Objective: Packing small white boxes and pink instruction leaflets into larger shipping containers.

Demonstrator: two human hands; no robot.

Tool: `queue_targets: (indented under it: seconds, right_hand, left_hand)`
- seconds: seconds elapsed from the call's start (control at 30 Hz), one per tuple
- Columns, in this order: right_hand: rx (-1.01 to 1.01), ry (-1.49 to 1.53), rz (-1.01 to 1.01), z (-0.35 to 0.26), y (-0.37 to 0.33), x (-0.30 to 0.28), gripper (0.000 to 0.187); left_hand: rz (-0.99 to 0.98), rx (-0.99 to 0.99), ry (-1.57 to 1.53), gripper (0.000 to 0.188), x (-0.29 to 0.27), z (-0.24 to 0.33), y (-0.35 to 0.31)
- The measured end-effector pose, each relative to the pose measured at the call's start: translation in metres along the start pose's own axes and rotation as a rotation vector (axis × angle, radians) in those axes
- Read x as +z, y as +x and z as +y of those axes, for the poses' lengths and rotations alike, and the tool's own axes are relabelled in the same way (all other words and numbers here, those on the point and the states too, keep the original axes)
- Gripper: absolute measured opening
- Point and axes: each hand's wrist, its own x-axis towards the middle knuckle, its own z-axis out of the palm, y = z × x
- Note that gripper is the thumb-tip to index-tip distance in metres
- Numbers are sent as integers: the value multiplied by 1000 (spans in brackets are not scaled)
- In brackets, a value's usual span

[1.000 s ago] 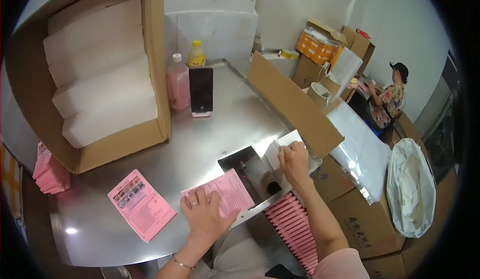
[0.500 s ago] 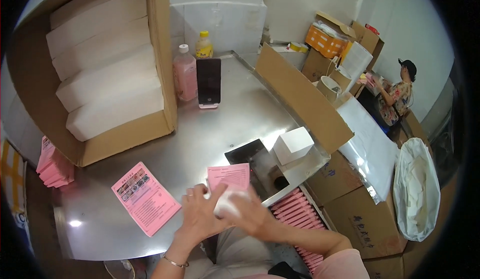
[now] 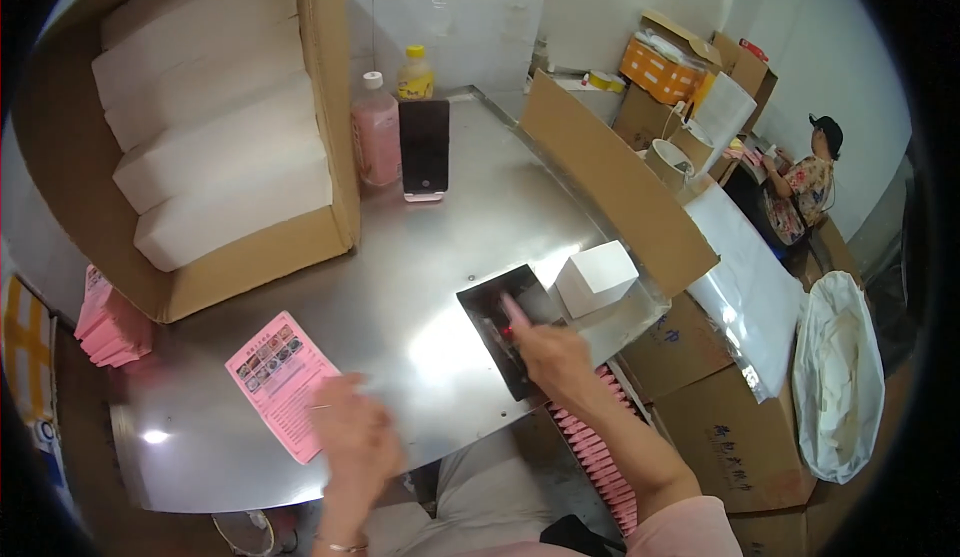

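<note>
My right hand (image 3: 560,362) is closed on a thin pink packet (image 3: 514,310), seen nearly edge-on. It holds the packet over a black rectangular recess or device (image 3: 495,317) set in the metal table, where a small red light glows. Part of the packet is hidden by the fingers. My left hand (image 3: 358,437) is smeared by motion at the lower right corner of a stack of pink printed leaflets (image 3: 275,372). Whether its fingers hold a leaflet I cannot tell. Right of the black recess sits a white block (image 3: 598,277), probably stacked paper tissues.
A large carton (image 3: 340,157) with rows of white paper stacks stands at the left. Behind are a phone (image 3: 425,147) on a stand and two bottles. Pink packets (image 3: 600,447) fill a box below the table's right edge. At the far right, a person (image 3: 805,182) sits working.
My hands have parted from the white wad and pink leaflet they held together. The right has moved up and right to the black recess; the left has gone down-left to the leaflets.
</note>
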Motion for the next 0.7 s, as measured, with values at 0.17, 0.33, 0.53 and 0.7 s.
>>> queue_targets:
  seconds: [0.17, 0.33, 0.53, 0.7]
  right_hand:
    - [121, -422, 518, 38, 19, -39, 25]
    - [197, -237, 471, 78, 18, -17, 12]
    - [207, -44, 504, 82, 13, -20, 25]
    - [-481, 214, 312, -37, -29, -4, 36]
  left_hand:
    - [-33, -317, 515, 29, -38, -32, -7]
    - [-193, -250, 348, 21, -33, -26, 0]
    - [-319, 148, -331, 25, 51, 48, 14]
    - [-275, 127, -334, 65, 57, 35, 8]
